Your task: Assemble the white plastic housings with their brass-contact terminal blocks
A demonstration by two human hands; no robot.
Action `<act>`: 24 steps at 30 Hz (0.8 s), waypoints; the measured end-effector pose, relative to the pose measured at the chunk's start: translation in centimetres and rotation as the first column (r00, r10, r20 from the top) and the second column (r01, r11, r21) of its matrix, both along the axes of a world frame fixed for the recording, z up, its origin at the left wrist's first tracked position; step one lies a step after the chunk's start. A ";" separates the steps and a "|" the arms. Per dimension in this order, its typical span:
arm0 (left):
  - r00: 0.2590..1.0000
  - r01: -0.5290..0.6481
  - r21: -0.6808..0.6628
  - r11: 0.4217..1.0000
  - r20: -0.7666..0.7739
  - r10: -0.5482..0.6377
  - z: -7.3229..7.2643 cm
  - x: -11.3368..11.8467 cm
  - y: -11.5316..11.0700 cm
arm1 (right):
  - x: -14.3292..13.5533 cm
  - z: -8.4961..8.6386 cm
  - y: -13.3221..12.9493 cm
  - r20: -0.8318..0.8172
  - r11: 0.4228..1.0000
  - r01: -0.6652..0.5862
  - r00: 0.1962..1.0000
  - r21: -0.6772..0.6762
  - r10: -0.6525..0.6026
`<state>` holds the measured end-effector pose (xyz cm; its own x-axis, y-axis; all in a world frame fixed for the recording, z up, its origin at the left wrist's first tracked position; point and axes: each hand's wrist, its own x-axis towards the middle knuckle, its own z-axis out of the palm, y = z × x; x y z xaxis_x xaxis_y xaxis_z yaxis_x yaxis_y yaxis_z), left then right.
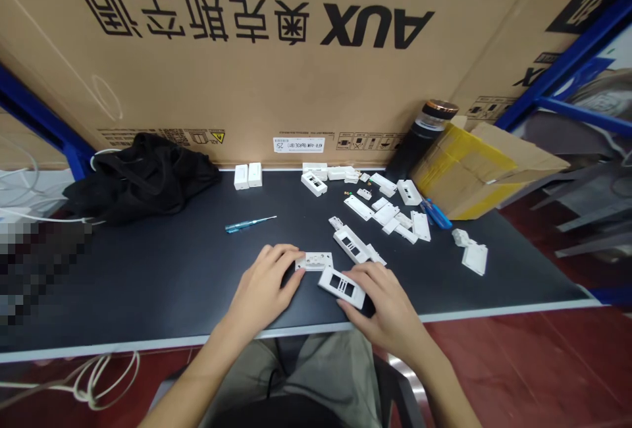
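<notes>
Between the thumb and fingers of my left hand (266, 283) is a flat white plastic plate (316, 261) with small holes and raised parts. My right hand (382, 296) grips a white plastic housing (342, 285) with rectangular openings, tilted a little above the black tabletop. The near corner of the housing overlaps or touches the plate's right end; I cannot tell which. Just beyond my right hand lies another white housing (351, 243) with similar openings. A screwdriver (250, 223) with a translucent blue handle rests further off to the left.
Several white plastic parts (388, 212) are scattered at the right. Two white blocks (247, 176) stand at the back. A black bag (143, 178) lies left; a black bottle (421, 138), an open carton (474, 171) and a blue-handled tool (436, 213) are right. A large cardboard box (237, 79) walls the back.
</notes>
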<state>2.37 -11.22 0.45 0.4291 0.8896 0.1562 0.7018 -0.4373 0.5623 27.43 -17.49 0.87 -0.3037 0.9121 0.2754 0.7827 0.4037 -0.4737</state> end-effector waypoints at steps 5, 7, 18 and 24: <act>0.992 -0.081 0.057 0.995 -0.096 0.086 -0.7 -0.9 0.6 | 1.9 -0.3 0.2 0.015 0.996 0.075 0.997 0.054 -0.076; 0.983 -0.150 0.089 0.985 -0.090 0.158 -0.4 -1.2 0.5 | 3.1 -0.5 0.5 -0.079 0.963 0.235 0.971 0.132 -0.226; 0.964 0.262 0.062 0.963 0.028 -0.264 0.0 4.1 -1.9 | 6.0 -2.5 3.3 0.085 0.824 0.542 0.825 0.165 -0.559; 0.896 0.144 -0.184 0.972 0.441 -0.049 0.2 2.4 -2.2 | 5.8 -2.0 2.9 -0.084 0.781 0.609 0.793 0.141 -0.603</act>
